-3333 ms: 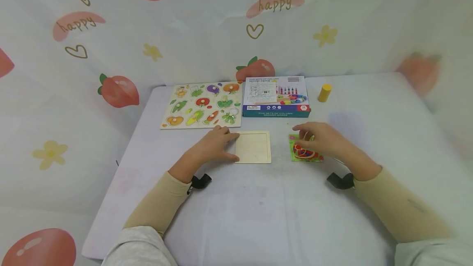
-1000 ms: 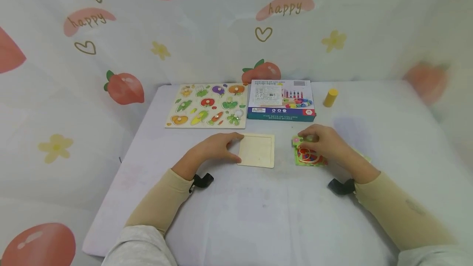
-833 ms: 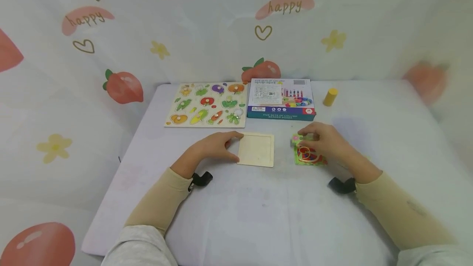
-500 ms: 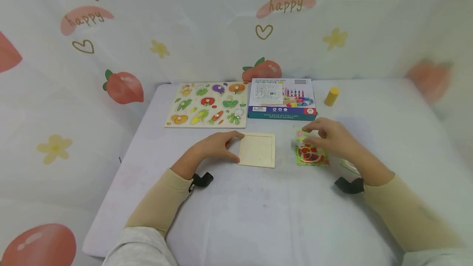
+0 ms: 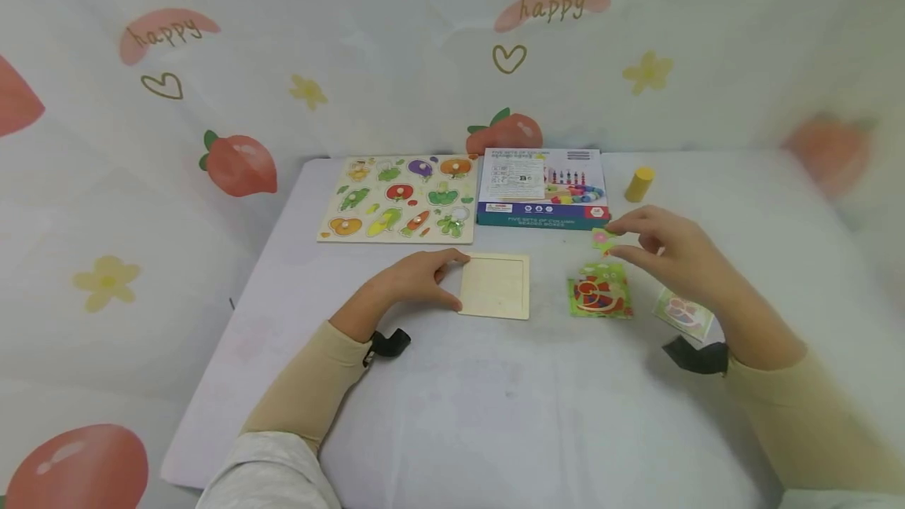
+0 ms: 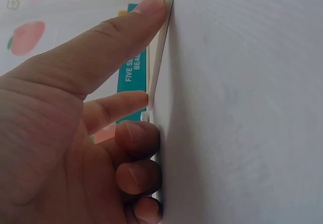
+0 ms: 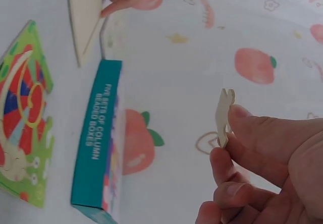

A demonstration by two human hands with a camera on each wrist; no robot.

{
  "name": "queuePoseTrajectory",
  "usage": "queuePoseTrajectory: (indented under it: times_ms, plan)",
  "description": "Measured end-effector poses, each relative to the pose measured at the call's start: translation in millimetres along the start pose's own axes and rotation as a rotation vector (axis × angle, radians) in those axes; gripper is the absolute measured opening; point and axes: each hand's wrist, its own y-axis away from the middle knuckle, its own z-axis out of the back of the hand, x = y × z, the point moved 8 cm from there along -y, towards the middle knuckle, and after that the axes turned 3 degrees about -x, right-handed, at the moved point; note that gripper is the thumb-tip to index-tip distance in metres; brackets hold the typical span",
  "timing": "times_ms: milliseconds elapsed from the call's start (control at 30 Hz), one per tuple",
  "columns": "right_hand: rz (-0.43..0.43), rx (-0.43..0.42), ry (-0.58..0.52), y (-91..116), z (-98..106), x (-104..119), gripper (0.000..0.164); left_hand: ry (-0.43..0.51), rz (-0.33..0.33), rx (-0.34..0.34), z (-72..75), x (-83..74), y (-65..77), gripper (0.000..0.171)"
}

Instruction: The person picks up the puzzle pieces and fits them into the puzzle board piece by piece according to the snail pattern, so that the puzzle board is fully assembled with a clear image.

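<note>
Apparently the work is near its start: one piece is off the snail puzzle, and none sits in the wooden tray (image 5: 498, 289). The left hand (image 5: 410, 281) holds that tray by its nine o'clock side, thumb at one corner and index finger at the other, while its remaining fingers curl in beneath, as the left wrist view shows. Toward two o'clock from the tray, the right hand (image 5: 682, 258) pinches a small puzzle piece (image 5: 601, 239), green with a pink flower, between thumb and forefinger; the right wrist view has it raised off the table, turned nearly edge-on. At three o'clock from the tray lies the snail puzzle (image 5: 599, 294), flat on the table, with a gap at its ten o'clock corner (presumably where the flower piece belongs). So lifting that first piece looks done; setting it into the tray does not. If the aim is to rebuild the picture there, every other piece is left to carry over, though the seams are too faint for me to count them. Farther along at three o'clock lies a printed card (image 5: 684, 311) with a similar snail, perhaps a guide. Three other things appear to play no part at this stage: the vegetable board (image 5: 467, 236) at eleven o'clock from the tray, the bead box (image 5: 542, 210) at one, and the yellow cylinder (image 5: 639, 184) at two.
</note>
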Motion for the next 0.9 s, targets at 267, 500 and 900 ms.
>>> queuePoseTrajectory:
  times_ms: [267, 500, 900]
  plan:
    - [0.041, -0.051, 0.006, 4, 15, 19, 0.032, -0.008, -0.005, 0.003, -0.9, 0.3, -1.3, 0.083]
    - [0.133, -0.119, 0.031, 3, 32, 36, 0.036, -0.014, -0.012, -0.008, -0.2, 1.3, -1.5, 0.082]
    - [0.167, -0.156, 0.006, 4, 52, 68, 0.033, -0.058, -0.03, 0.001, -2.2, -1.3, 2.3, 0.081]
